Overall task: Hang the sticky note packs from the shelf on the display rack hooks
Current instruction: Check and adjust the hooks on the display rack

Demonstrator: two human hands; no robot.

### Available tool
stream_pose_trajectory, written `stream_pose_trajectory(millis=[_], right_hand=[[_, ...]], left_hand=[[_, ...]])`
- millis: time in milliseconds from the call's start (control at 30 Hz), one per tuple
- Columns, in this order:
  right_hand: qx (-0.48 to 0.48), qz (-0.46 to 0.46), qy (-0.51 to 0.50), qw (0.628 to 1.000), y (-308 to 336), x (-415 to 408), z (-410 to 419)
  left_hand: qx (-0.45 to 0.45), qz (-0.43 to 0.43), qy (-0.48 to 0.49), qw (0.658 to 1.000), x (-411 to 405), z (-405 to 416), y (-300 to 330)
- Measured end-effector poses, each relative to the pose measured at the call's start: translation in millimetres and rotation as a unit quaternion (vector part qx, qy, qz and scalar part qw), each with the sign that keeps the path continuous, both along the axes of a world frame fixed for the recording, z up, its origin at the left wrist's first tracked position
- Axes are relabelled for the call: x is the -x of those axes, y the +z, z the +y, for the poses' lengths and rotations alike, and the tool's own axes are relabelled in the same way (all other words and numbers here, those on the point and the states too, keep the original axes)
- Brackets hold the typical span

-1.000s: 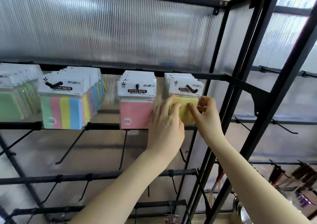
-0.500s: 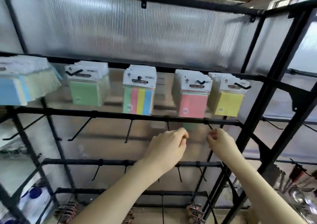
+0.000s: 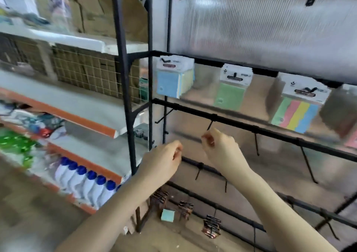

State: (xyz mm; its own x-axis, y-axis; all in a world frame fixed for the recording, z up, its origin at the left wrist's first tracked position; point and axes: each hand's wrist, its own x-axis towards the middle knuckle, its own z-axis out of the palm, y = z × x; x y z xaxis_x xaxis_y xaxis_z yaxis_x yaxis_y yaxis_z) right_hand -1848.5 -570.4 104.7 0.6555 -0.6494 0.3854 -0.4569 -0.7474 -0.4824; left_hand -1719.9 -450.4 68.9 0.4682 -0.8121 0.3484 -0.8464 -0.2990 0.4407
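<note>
Both hands (image 3: 164,163) empty (fingers loosely curled)

Nothing on view reads cleanly; motion blur smears every label. The blue sticky note pack (image 3: 169,84) carries a white header card with a dark label bar, its lettering illegible. The green sticky note pack (image 3: 229,96) shows the same card: a small logo mark and a dark bar, no letters to make out. The striped multicolour pack (image 3: 295,114) has a dark bar too, just a smudge. Small print patches at each pack's lower left corner are unreadable. The blue-capped bottles (image 3: 90,184) on the left shelf show no legible label.
</note>
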Motion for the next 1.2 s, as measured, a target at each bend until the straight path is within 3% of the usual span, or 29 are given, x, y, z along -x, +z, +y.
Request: stream_pose_trajectory(millis=[200,600,867,1200], right_hand=[[-0.010,0.046,0.117,0.992,-17,-103,55],[-0.037,0.023,0.256,0.966,-49,-289,110],[-0.062,-0.004,0.242,0.968,-70,-421,119],[-0.101,0.056,0.182,0.976,-99,-506,92]], left_hand=[[-0.021,0.032,0.138,0.990,-73,80,-6],[-0.006,0.071,0.244,0.967,-213,124,-25],[-0.042,0.084,0.270,0.958,-332,143,-28],[-0.018,0.117,0.230,0.966,-424,115,-54]])
